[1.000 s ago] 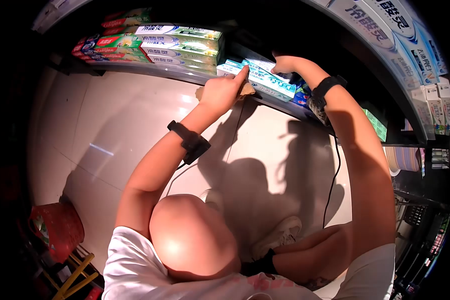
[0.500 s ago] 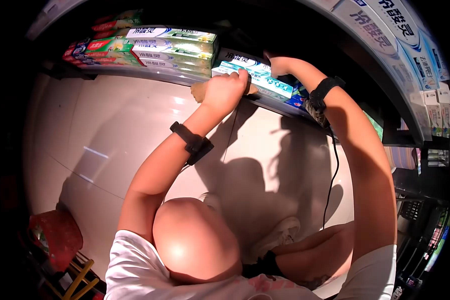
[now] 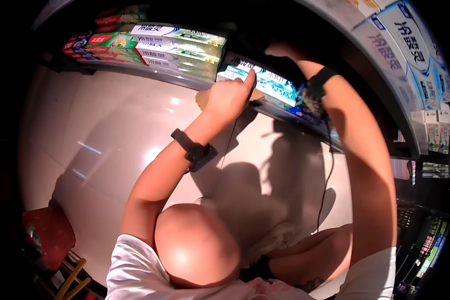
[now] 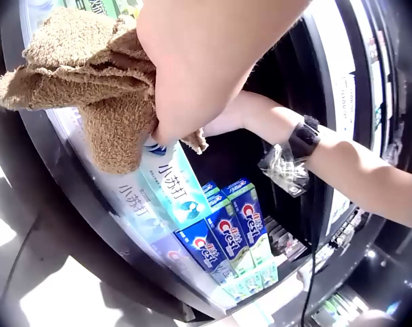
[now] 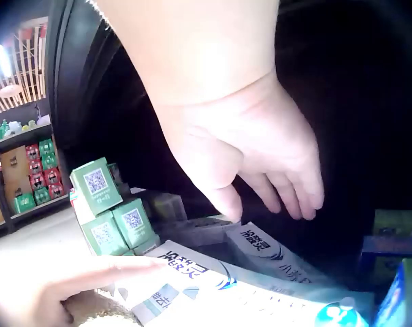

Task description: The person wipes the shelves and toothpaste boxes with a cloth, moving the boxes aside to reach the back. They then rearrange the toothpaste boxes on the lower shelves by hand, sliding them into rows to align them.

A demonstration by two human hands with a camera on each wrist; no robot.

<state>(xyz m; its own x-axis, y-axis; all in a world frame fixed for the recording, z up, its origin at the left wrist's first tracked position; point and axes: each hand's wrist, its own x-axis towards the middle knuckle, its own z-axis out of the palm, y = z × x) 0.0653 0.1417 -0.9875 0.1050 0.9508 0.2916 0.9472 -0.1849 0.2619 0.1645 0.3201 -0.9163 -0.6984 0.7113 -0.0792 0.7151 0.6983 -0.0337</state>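
My left hand (image 3: 230, 97) grips a brown cloth (image 4: 117, 88) at the shelf's front edge. One of its digits stretches onto a white and blue toothpaste box (image 3: 277, 90) on the low shelf. My right hand (image 5: 253, 150) reaches into the dark shelf behind that front box, its fingers pointing down and loosely bent, holding nothing. Below its fingertips, another white toothpaste box (image 5: 274, 252) lies farther back, partly in shadow. Blue Crest boxes (image 4: 229, 231) stand in a row beside the white and blue boxes.
Stacked green and white toothpaste boxes (image 3: 180, 42) sit left of the hands. An upper shelf holds larger toothpaste cartons (image 3: 405, 40) at the right, close above my right arm. A red bucket (image 3: 50, 235) is at the lower left, on the tiled floor (image 3: 85, 125).
The right hand has drawn back deeper into the shelf, away from the white toothpaste box, which now lies straighter along the front row. The left hand stays there with the cloth.
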